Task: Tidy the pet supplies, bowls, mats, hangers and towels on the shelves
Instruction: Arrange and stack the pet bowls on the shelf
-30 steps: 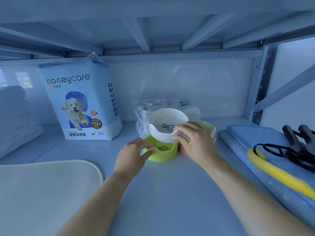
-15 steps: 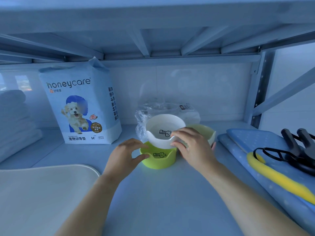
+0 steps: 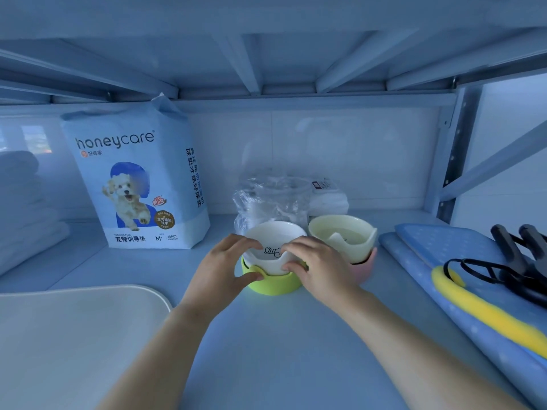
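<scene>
My left hand (image 3: 225, 267): curled around the near-left side of the stacked bowls. My fingers hook over the rim of the upper bowl and my thumb presses the wall of the lower one.
My right hand (image 3: 321, 269): curled at the near-right side. My fingers lie over the upper bowl's notched front rim, with my thumb just beneath at the seam between the two bowls.
Upper bowl: a glossy round white bowl (image 3: 275, 236) with a small black drawing inside. It is nested upright in the lower bowl, mid-shelf.
Lower bowl: a squat round lime-green bowl (image 3: 275, 287), standing on the pale blue shelf board (image 3: 281, 350).
Neighbouring stack: a pale cream bowl (image 3: 340, 232) nested in a pink bowl (image 3: 365, 269), just right of my stack. I cannot tell if the two stacks touch.
Behind the bowls: a crinkled clear plastic-wrapped bundle (image 3: 272, 196) and a small white labelled packet (image 3: 327, 199), both near the back wall.
Left of the bowls: an upright light-blue "honeycare" pad bag (image 3: 133, 187) printed with a dog.
Far left: a pile of folded white towels (image 3: 20, 208).
Near left: a flat cream rounded-corner mat (image 3: 74, 344).
Right: folded blue dotted mats (image 3: 429, 247). On them lie a yellow padded hanger (image 3: 485, 313) and black clip hangers (image 3: 515, 255).
</scene>
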